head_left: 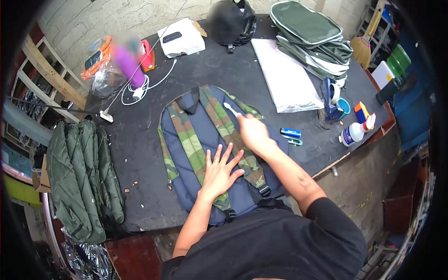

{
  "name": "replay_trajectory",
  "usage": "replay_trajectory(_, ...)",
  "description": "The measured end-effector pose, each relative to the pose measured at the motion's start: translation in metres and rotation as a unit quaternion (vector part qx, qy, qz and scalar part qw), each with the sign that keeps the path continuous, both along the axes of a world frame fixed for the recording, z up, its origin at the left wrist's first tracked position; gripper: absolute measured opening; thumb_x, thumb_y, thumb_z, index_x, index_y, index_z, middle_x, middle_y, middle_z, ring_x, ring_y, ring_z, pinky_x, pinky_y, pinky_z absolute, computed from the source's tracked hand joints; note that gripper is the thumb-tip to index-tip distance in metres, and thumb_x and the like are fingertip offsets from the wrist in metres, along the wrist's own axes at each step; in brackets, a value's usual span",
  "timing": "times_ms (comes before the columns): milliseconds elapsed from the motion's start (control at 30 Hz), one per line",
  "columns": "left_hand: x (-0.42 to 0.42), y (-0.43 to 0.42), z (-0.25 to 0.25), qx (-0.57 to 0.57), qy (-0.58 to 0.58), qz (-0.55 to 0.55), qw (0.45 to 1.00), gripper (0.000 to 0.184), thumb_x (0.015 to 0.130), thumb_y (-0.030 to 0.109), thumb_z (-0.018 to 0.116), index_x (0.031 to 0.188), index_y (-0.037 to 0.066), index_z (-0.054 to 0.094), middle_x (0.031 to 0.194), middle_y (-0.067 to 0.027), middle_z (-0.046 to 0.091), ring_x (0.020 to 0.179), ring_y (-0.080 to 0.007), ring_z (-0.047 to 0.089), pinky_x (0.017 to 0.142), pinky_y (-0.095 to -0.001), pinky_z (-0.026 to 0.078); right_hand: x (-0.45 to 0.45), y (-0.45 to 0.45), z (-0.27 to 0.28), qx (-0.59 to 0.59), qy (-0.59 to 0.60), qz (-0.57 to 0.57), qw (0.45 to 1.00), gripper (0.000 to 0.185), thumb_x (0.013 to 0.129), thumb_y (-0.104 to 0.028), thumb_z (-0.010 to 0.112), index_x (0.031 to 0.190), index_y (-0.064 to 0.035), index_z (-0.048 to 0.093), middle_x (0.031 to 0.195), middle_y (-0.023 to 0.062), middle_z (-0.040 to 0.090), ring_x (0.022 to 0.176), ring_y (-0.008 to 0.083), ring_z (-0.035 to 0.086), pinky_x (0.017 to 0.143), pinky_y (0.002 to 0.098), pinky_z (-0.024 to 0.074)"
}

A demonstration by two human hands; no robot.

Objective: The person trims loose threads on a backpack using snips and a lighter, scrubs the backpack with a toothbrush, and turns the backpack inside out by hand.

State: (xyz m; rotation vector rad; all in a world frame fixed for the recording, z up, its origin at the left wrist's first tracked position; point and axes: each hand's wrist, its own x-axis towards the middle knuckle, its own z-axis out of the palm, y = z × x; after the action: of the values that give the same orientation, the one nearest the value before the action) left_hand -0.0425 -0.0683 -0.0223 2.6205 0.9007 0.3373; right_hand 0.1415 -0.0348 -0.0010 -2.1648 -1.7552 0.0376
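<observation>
Black table (154, 126), with the wall behind. On its middle, camouflage-and-navy backpack (186, 140), lying flat with straps up, beneath both hands. Off the table's left edge, dark green quilted pieces (77, 177), bunched together. At far right, stacked green panels with pale edging (308, 28), partly over a white plastic packet (284, 79). At the far edge, black bag (242, 23), partly blurred, near a white box (182, 42) with a dark oblong item on top. At far left, clear plastic bag (107, 81) beside an orange-edged pouch (95, 59) and a purple container (128, 65). Left hand (220, 171) spread flat on the backpack, fingers apart. Right hand (253, 133) pinching a white brush (230, 109) over its upper right. Near the right edge, white bottle (352, 134); closer in, blue lighter (290, 132).
</observation>
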Motion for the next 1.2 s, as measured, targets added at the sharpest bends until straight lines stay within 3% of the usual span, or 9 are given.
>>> replay_trajectory(200, -0.001, 0.006, 0.0, -0.003, -0.01, -0.003, 1.0, 0.052, 0.087, 0.048, 0.051, 0.134, 0.026, 0.046, 0.145, -0.0109, 0.032, 0.135, -0.039, 0.024, 0.108, -0.0588, 0.01, -0.046, 0.025, 0.005, -0.052, -0.105, 0.033, 0.993, 0.018, 0.081, -0.008, 0.053, 0.092, 0.0039, 0.061, 0.082, 0.0167, 0.064, 0.077, 0.0277, 0.068, 0.057, 0.0357, 0.0555)
replay_trajectory(333, 0.0, -0.001, -0.001, -0.035, -0.013, 0.001, 0.999, 0.049, 0.086, 0.046, 0.054, 0.128, 0.023, 0.052, 0.143, -0.0105, 0.034, 0.135, -0.0375, 0.024, 0.109, -0.0568, 0.008, -0.035, 0.054, -0.018, 0.0, -0.064, -0.028, 0.998, 0.017, 0.08, -0.008, 0.055, 0.087, 0.0038, 0.064, 0.082, 0.0184, 0.064, 0.077, 0.027, 0.068, 0.055, 0.0336, 0.0555)
replay_trajectory(500, 0.003, 0.012, 0.002, -0.016, -0.04, 0.0, 0.999, 0.05, 0.084, 0.047, 0.056, 0.127, 0.022, 0.053, 0.142, -0.0107, 0.037, 0.135, -0.0373, 0.024, 0.109, -0.0568, 0.008, -0.042, 0.055, -0.024, -0.056, -0.136, 0.006, 0.989, 0.017, 0.079, -0.009, 0.056, 0.084, 0.0041, 0.065, 0.084, 0.0197, 0.065, 0.072, 0.0279, 0.068, 0.055, 0.0345, 0.0557)
replay_trajectory(633, -0.004, -0.006, -0.005, -0.039, -0.036, 0.005, 0.999, 0.052, 0.084, 0.047, 0.056, 0.129, 0.023, 0.052, 0.143, -0.0099, 0.036, 0.136, -0.0371, 0.023, 0.109, -0.0559, 0.008, -0.033, 0.085, -0.051, 0.019, -0.091, -0.102, 0.99, 0.016, 0.079, -0.008, 0.054, 0.082, 0.0036, 0.065, 0.084, 0.0213, 0.065, 0.073, 0.0311, 0.068, 0.056, 0.0393, 0.0556)
replay_trajectory(733, 0.009, 0.016, 0.005, -0.024, -0.048, 0.003, 0.999, 0.053, 0.084, 0.047, 0.057, 0.131, 0.024, 0.051, 0.144, -0.0094, 0.034, 0.136, -0.0367, 0.023, 0.11, -0.0551, 0.008, -0.028, 0.048, -0.02, 0.009, -0.045, 0.017, 0.999, 0.016, 0.079, -0.009, 0.052, 0.08, 0.003, 0.064, 0.08, 0.0223, 0.065, 0.073, 0.0346, 0.067, 0.059, 0.043, 0.0549)
replay_trajectory(900, -0.002, 0.0, -0.002, -0.036, -0.028, 0.006, 0.999, 0.055, 0.083, 0.048, 0.057, 0.133, 0.027, 0.048, 0.146, -0.0091, 0.032, 0.136, -0.0357, 0.022, 0.11, -0.0534, 0.008, 0.014, 0.053, -0.016, -0.022, 0.04, 0.046, 0.998, 0.02, 0.08, -0.009, 0.05, 0.085, 0.0035, 0.065, 0.081, 0.024, 0.065, 0.081, 0.0363, 0.066, 0.067, 0.0454, 0.0534)
replay_trajectory(1000, 0.0, 0.002, -0.003, -0.037, -0.033, 0.005, 0.999, 0.055, 0.083, 0.048, 0.058, 0.133, 0.027, 0.048, 0.146, -0.0091, 0.032, 0.136, -0.0351, 0.022, 0.11, -0.053, 0.007, 0.031, -0.026, 0.041, -0.138, 0.055, 0.088, 0.985, 0.021, 0.081, -0.01, 0.049, 0.089, -0.0023, 0.067, 0.085, 0.0222, 0.065, 0.082, 0.0368, 0.065, 0.071, 0.0455, 0.0523)
replay_trajectory(1067, 0.0, 0.002, -0.001, -0.035, -0.034, 0.009, 0.999, 0.056, 0.083, 0.048, 0.058, 0.134, 0.028, 0.047, 0.146, -0.0091, 0.032, 0.137, -0.0347, 0.023, 0.11, -0.0528, 0.007, 0.041, -0.076, 0.073, -0.058, 0.072, 0.029, 0.995, 0.022, 0.081, -0.01, 0.05, 0.097, -0.006, 0.066, 0.086, 0.0187, 0.065, 0.078, 0.0379, 0.065, 0.068, 0.0451, 0.0521)
replay_trajectory(1200, 0.001, 0.002, 0.002, -0.029, -0.017, 0.008, 0.999, 0.056, 0.082, 0.048, 0.058, 0.133, 0.028, 0.047, 0.146, -0.009, 0.032, 0.136, -0.0344, 0.023, 0.11, -0.0526, 0.008, 0.023, -0.082, 0.002, -0.018, 0.015, -0.006, 1.0, 0.025, 0.081, -0.008, 0.051, 0.103, -0.0035, 0.062, 0.084, 0.0181, 0.063, 0.069, 0.0358, 0.065, 0.061, 0.0428, 0.0523)
